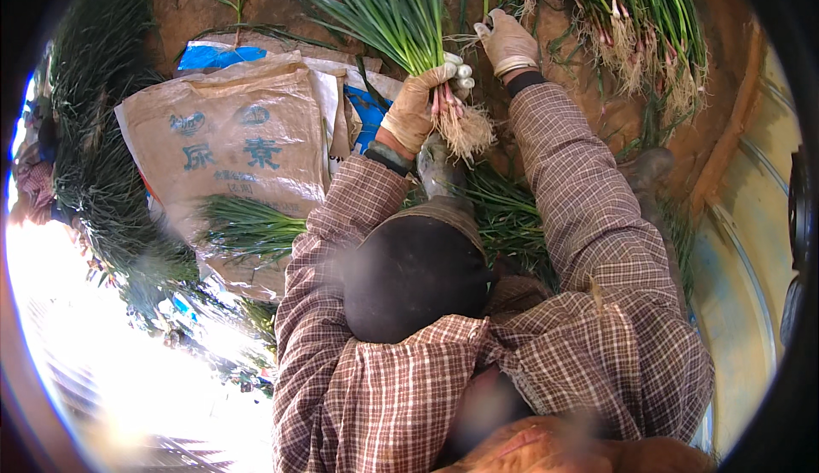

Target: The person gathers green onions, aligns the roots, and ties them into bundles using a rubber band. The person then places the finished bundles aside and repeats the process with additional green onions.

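My left hand (pixel 416 105), in a thin glove, is closed around a bundle of green garlic or spring onions (pixel 406 38). Its leaves fan up and left; white bulbs and a tuft of pale roots (pixel 470 131) stick out to the right and below. Just right of the bundle is my right hand (pixel 507 41), gloved too, thumb and forefinger bent towards each other beside a green stalk and thin pale strands. Whether it pinches them I cannot tell. More unbundled plants with long roots (pixel 630 44) lie at the upper right.
Printed woven sacks (pixel 246 121) lie on the soil at the left, a small bunch of greens (pixel 256 227) on them. A long heap of greens (pixel 102 172) runs along the far left. Loose leaves (pixel 512 211) lie by my boot. Plastic sheeting (pixel 745 230) curves along the right.
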A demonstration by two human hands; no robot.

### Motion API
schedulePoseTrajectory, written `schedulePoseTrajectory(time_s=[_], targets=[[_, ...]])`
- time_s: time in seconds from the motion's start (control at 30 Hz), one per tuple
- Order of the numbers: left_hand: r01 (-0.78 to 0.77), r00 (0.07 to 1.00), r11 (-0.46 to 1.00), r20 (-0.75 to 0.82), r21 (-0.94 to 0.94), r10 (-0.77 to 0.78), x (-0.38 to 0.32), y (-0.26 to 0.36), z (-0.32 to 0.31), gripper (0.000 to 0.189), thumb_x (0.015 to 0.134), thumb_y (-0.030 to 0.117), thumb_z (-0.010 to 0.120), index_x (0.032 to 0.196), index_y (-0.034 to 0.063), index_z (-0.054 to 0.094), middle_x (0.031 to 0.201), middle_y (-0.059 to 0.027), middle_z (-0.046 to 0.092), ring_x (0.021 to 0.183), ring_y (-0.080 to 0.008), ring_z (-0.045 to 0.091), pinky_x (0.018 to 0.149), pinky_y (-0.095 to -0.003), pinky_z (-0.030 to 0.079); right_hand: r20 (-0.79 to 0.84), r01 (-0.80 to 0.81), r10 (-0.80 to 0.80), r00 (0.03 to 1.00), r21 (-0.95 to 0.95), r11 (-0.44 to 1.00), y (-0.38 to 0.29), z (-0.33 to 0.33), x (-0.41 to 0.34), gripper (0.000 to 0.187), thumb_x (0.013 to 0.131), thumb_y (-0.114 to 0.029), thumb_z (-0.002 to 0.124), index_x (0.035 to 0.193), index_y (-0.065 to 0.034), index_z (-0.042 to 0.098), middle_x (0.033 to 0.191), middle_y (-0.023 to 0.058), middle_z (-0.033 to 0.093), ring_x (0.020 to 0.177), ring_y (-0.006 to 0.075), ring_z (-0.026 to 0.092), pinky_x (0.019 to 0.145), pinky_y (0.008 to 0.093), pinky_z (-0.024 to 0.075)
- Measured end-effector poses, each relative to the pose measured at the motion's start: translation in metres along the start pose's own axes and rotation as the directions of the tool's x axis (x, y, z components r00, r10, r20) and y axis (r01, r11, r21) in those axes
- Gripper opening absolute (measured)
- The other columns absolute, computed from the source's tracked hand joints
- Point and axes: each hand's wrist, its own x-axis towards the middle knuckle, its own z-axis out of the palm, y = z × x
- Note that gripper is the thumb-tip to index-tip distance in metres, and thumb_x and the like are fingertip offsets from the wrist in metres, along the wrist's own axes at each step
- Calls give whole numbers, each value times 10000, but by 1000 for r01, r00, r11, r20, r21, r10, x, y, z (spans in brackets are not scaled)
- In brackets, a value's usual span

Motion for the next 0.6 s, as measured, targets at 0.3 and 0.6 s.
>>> schedulePoseTrajectory(time_s=[0.3,0.6], targets=[[-129,980,921,-92,368,174,17,-10,15,171,892,99,611,979,-42,652,677,-67,647,488,-116,560,437,-209,444,-230,319,-307,923,17,947,4,-12,-103,235,877,-252,631,1044,-93,584,912,110,633,826,307,621,693,378,496],[-163,982,977,-77,139,174,1,-8,22,172,895,81,589,965,-51,675,736,-109,663,614,-172,618,583,-242,517,-8,-44,61,998,612,790,49,3,-117,224,894,-190,626,1024,-8,620,855,54,641,720,125,596,636,271,492]])
